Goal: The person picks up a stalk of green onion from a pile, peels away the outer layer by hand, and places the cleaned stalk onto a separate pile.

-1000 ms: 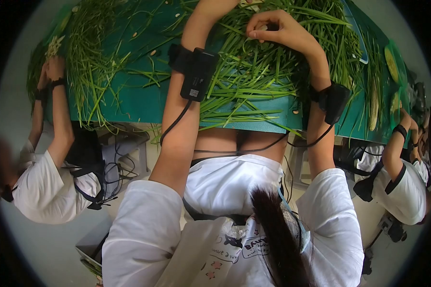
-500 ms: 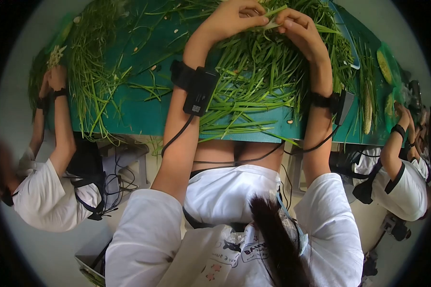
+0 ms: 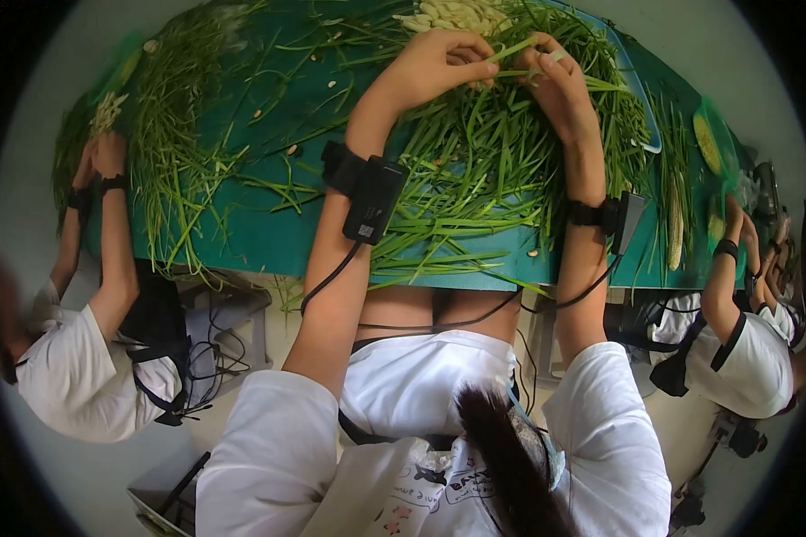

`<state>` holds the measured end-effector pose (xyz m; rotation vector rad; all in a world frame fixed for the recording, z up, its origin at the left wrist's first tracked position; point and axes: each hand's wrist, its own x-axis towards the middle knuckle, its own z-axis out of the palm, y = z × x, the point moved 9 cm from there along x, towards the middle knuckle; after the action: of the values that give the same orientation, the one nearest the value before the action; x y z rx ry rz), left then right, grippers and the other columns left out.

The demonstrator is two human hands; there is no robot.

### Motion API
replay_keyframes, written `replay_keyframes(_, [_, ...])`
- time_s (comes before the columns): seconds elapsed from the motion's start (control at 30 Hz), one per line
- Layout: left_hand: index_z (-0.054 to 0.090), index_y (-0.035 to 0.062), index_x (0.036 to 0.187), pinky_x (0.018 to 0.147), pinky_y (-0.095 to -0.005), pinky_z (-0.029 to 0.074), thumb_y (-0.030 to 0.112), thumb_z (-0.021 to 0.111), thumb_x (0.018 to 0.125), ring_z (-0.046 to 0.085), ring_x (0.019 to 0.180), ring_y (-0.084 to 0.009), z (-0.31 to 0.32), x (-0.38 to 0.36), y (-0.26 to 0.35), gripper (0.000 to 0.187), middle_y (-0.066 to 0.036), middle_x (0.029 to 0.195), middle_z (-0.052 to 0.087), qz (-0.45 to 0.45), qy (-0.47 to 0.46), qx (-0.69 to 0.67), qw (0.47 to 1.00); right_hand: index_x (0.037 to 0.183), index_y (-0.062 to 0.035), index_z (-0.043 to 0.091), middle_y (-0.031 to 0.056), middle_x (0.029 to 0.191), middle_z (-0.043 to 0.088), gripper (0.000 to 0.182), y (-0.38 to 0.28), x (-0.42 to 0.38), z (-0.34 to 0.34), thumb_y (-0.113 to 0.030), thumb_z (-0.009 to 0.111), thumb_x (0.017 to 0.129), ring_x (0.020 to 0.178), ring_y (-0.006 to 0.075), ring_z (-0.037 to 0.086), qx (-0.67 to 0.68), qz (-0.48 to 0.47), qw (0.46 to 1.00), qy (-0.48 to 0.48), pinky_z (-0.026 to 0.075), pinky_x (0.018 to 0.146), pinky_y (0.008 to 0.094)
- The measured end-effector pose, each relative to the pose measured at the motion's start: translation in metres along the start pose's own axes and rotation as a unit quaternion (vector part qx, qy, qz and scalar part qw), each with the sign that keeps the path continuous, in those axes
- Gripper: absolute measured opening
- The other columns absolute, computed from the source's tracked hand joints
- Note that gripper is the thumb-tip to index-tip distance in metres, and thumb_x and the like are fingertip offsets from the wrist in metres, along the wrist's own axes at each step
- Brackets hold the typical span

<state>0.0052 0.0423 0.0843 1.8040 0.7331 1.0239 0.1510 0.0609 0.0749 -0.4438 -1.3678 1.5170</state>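
Note:
Above the heap, my left hand (image 3: 443,67) pinches one end of a green leafy stalk (image 3: 514,48), thumb against curled fingers. My right hand (image 3: 560,85) grips the same stalk near its other end, and a pale, thin strip shows at those fingertips. Below both hands lies a large heap of long, flat green leaves (image 3: 475,170), like garlic chives, some hanging toward the table's near edge. Just beyond my left hand is a pile of pale, whitish pieces (image 3: 457,15), partly cut off by the view's top.
A blue-rimmed tray (image 3: 649,121) borders the heap on the right. Farther right are a corn cob (image 3: 676,219) and a green mesh bag (image 3: 724,148). More greens (image 3: 175,116) lie on the green table (image 3: 269,228) at left. People work on both sides; cables hang from my wrist devices.
The view has shifted, bringing the pale pile into sight at the top. Both hands still hold the stalk, and the right fingers have closed further around its end.

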Motion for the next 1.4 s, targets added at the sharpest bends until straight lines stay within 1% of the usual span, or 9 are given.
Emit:
replay_keyframes(0.1, [0.064,0.0012,0.107,0.075,-0.0283,0.052,0.027,0.068,0.090,0.066,0.081,-0.0131,-0.003,0.000,-0.001,0.031,-0.006,0.086,0.070,-0.005,-0.003,0.052,0.999,0.116,-0.0027,0.055,0.0021,0.094,0.060,0.032,0.002,0.000,0.011,-0.023,0.064,0.093,0.087,0.0112,0.056,-0.028,0.016,0.998,-0.056,0.043,0.079,0.0278])
replay_keyframes(0.33, [0.063,-0.0006,0.108,0.076,-0.0285,0.054,0.024,0.068,0.091,0.068,0.087,-0.0141,-0.009,0.003,-0.005,0.031,-0.007,0.093,0.069,0.001,0.058,-0.005,0.998,0.115,-0.0017,0.058,0.0024,0.093,0.060,0.032,0.000,0.001,0.017,-0.024,0.065,0.093,0.086,0.0109,0.056,-0.027,-0.018,0.997,-0.068,0.045,0.081,0.0269])
replay_keyframes(0.4, [0.063,-0.0007,0.109,0.076,-0.0284,0.055,0.023,0.068,0.091,0.068,0.089,-0.0144,-0.006,0.003,-0.004,0.030,-0.007,0.096,0.069,0.002,0.053,-0.010,0.999,0.107,-0.0015,0.061,0.0023,0.092,0.061,0.026,0.007,0.002,0.015,-0.022,0.067,0.092,0.084,0.0103,0.057,-0.113,0.003,0.992,-0.050,0.045,0.079,0.0250])
replay_keyframes(0.53, [0.063,-0.0006,0.110,0.076,-0.0287,0.055,0.023,0.068,0.091,0.068,0.088,-0.0138,-0.002,0.003,0.000,0.031,-0.007,0.095,0.069,0.004,0.037,-0.003,0.999,0.099,-0.0016,0.063,0.0019,0.089,0.061,0.020,0.007,0.002,0.007,-0.020,0.068,0.091,0.082,0.0096,0.057,-0.114,0.002,0.993,-0.021,0.045,0.077,0.0241])
replay_keyframes(0.9, [0.064,-0.0012,0.107,0.077,-0.0272,0.054,0.020,0.069,0.089,0.067,0.085,-0.0124,-0.011,0.002,-0.006,0.028,-0.008,0.093,0.071,0.011,0.020,0.001,1.000,0.094,-0.0041,0.061,-0.0031,0.075,0.055,0.016,-0.008,-0.002,-0.028,-0.020,0.061,0.096,0.074,0.0097,0.052,0.011,-0.063,0.992,0.113,0.045,0.085,0.0305])
replay_keyframes(1.07, [0.064,-0.0017,0.108,0.078,-0.0268,0.054,0.019,0.071,0.088,0.067,0.086,-0.0128,-0.019,0.000,-0.007,0.029,-0.008,0.093,0.071,0.008,0.047,0.003,0.999,0.102,-0.0001,0.062,0.0036,0.084,0.062,0.017,-0.005,0.003,-0.016,-0.015,0.064,0.093,0.076,0.0119,0.058,0.061,-0.078,0.993,0.065,0.049,0.081,0.0301])
replay_keyframes(1.13, [0.064,-0.0019,0.108,0.078,-0.0268,0.054,0.019,0.071,0.088,0.068,0.086,-0.0130,-0.018,0.001,-0.004,0.030,-0.008,0.093,0.070,0.020,0.045,0.016,0.999,0.106,0.0023,0.062,0.0061,0.090,0.064,0.022,0.002,0.003,0.007,-0.015,0.065,0.093,0.082,0.0133,0.060,-0.089,-0.031,0.995,0.037,0.049,0.081,0.0285])
replay_keyframes(1.23, [0.064,-0.0024,0.108,0.078,-0.0269,0.055,0.018,0.071,0.088,0.068,0.087,-0.0132,-0.014,0.004,-0.002,0.030,-0.008,0.093,0.070,0.023,0.019,0.078,0.996,0.109,0.0037,0.062,0.0076,0.095,0.066,0.026,0.012,0.004,0.008,-0.015,0.066,0.091,0.085,0.0138,0.061,-0.083,-0.004,0.996,0.019,0.048,0.081,0.0275])
replay_keyframes(1.4, [0.064,-0.0023,0.108,0.078,-0.0268,0.054,0.017,0.071,0.088,0.068,0.088,-0.0130,-0.016,0.002,-0.009,0.028,-0.007,0.094,0.070,0.008,0.032,-0.020,0.999,0.106,0.0034,0.063,0.0064,0.091,0.065,0.023,0.003,0.003,-0.010,-0.014,0.066,0.091,0.083,0.0139,0.061,-0.027,-0.029,0.997,0.069,0.049,0.081,0.0276])
